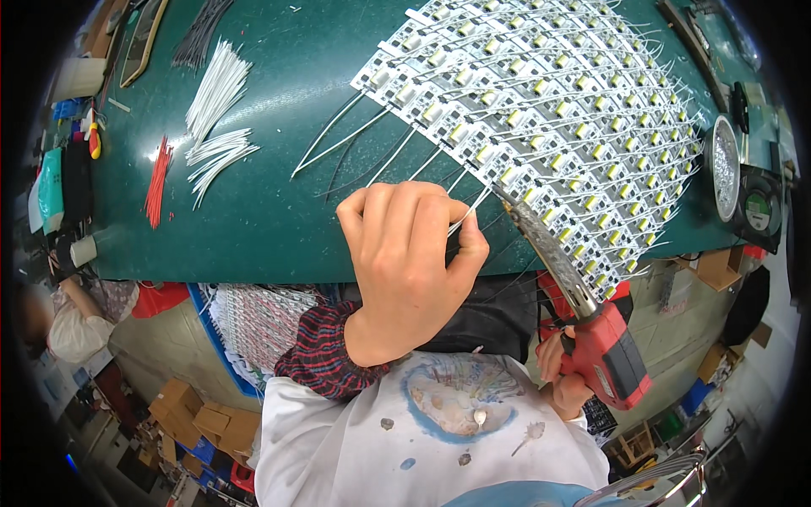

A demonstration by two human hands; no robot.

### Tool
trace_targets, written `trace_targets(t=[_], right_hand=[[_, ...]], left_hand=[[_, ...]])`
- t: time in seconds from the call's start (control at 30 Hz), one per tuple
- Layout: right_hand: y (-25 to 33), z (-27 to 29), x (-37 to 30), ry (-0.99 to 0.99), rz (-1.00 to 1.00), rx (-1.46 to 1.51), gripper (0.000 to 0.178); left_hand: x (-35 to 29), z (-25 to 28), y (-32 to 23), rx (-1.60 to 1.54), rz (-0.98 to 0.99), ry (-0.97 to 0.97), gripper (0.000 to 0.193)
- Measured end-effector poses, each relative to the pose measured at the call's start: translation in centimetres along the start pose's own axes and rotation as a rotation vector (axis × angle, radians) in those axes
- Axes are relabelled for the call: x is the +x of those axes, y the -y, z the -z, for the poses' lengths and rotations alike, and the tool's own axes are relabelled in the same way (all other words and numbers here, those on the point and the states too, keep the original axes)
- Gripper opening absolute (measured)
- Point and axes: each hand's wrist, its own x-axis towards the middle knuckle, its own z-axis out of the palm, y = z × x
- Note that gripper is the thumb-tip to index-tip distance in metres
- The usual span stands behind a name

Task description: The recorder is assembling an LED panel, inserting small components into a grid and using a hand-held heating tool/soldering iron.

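Observation:
My left hand [405,253] is closed, thumb and fingertips pinching a thin white wire [476,204] at the near edge of a panel of small circuit boards [541,118]. The boards carry yellow-white components, and white wires rise in rows across them. My right hand [561,378] grips the handle of a red and black soldering gun [610,355]. Its long metal barrel points up and to the left, with the tip close to the board edge beside the pinched wire; whether they touch is hard to tell. Several loose wire ends hang off that edge near my left hand.
On the green table [279,228] lie bundles of white wires [218,89], red wires [158,186] and black wires [203,32]. A round metal dish [723,169] and a dark spool [758,207] stand right. A blue bin [221,351] sits below the edge. Another person [84,325] is at far left.

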Motion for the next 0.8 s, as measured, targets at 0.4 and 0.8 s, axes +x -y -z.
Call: trace_targets(t=[0.4,0.8], right_hand=[[1.4,-1.6,2.8,0.136,0.259,0.039,0.079],[4.6,0.5,3.6,-0.387,0.58,0.09,0.073]], left_hand=[[-0.1,0.0,0.0,0.031,-0.003,0.004,0.018],[0.3,1.7,-0.4,-0.241,0.087,-0.042,0.014]])
